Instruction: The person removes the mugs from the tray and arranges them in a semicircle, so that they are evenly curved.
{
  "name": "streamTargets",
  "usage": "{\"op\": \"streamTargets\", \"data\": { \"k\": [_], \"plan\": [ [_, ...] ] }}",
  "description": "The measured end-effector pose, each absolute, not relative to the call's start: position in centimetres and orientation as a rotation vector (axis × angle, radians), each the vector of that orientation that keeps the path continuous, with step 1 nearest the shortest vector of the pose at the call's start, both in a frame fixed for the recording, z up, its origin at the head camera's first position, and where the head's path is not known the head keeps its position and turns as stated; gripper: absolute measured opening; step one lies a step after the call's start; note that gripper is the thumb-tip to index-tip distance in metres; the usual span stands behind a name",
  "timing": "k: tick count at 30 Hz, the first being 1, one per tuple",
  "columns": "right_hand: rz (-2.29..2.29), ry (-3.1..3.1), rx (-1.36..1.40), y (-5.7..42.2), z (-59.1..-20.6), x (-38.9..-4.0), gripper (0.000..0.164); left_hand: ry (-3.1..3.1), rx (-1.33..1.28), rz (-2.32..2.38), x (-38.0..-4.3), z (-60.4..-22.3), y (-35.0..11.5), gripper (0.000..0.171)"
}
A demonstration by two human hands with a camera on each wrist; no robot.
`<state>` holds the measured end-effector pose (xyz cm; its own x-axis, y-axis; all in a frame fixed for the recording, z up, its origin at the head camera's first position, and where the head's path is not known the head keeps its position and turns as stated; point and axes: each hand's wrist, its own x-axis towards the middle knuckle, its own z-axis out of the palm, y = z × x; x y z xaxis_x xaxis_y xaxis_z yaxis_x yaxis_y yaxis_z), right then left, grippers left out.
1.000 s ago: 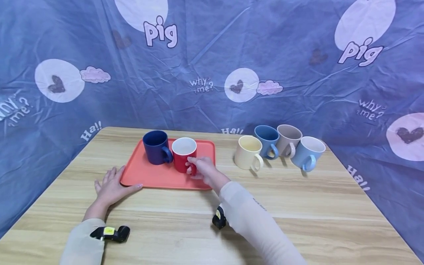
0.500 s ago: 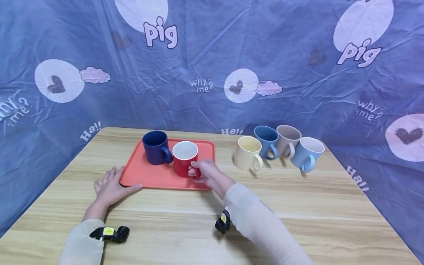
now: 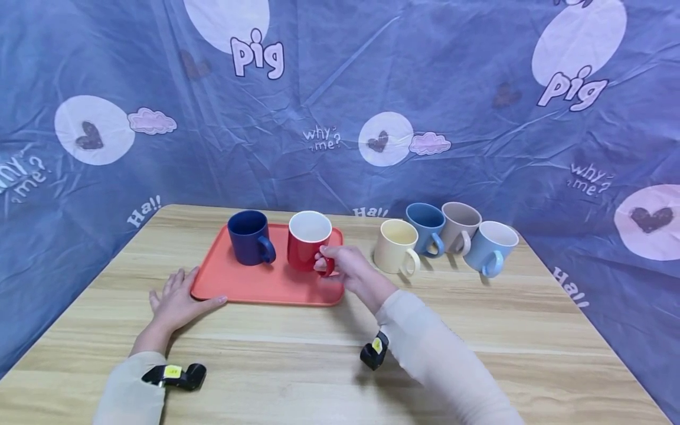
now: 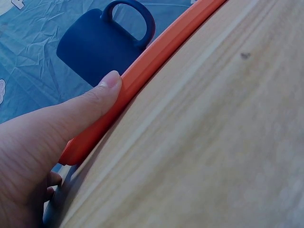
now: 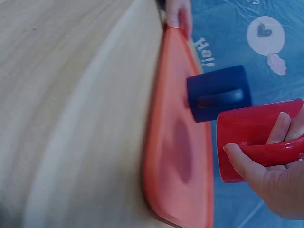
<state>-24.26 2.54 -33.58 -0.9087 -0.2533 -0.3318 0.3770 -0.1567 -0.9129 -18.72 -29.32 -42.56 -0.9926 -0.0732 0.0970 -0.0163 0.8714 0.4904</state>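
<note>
A red mug [image 3: 304, 254] with a white inside is gripped by its handle in my right hand [image 3: 353, 270]. In the right wrist view the red mug [image 5: 251, 126] hangs above the tray, apart from it, with fingers through the handle. The coral tray [image 3: 255, 290] lies on the table. On its left part stands a dark blue mug [image 3: 248, 239], its handle to the right. My left hand [image 3: 177, 302] rests at the tray's front left corner, fingers spread along the side. Its thumb touches the rim [image 4: 137, 71] in the left wrist view.
Right of the tray stand a cream mug [image 3: 395, 248], a blue mug [image 3: 427, 227], a grey mug [image 3: 460, 227] and a light blue mug [image 3: 490, 248], close together. A patterned blue cloth [image 3: 329, 100] hangs behind the wooden table [image 3: 276, 366].
The red mug first slid slightly nearer on the tray, then rose off it and shifted right in my right hand. My left hand has stayed at the tray corner.
</note>
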Motion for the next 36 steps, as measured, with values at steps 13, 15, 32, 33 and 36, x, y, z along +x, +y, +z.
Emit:
{"op": "streamTargets", "data": {
  "k": [13,15,32,33,36],
  "plan": [
    [-2.205,1.720,0.100,7.1,-28.7,-24.9,0.016,-2.930,0.076,-0.774,-18.8,-42.3,-29.1,0.105],
    [-2.225,1.711,0.117,7.9,-27.8,-24.8,0.017,-2.931,0.078,-0.774,-18.7,-42.2,-29.1,0.105],
    [-2.371,1.505,0.186,17.5,-25.4,-26.9,0.010,-2.935,0.072,-0.767,-18.5,-42.3,-29.1,0.105],
    [-2.381,1.496,0.198,18.1,-25.1,-26.7,0.010,-2.938,0.072,-0.765,-18.6,-42.4,-29.1,0.105],
    [-2.414,1.488,0.278,19.0,-23.7,-25.5,0.007,-2.945,0.073,-0.761,-18.6,-42.4,-29.1,0.105]
  ]
}}
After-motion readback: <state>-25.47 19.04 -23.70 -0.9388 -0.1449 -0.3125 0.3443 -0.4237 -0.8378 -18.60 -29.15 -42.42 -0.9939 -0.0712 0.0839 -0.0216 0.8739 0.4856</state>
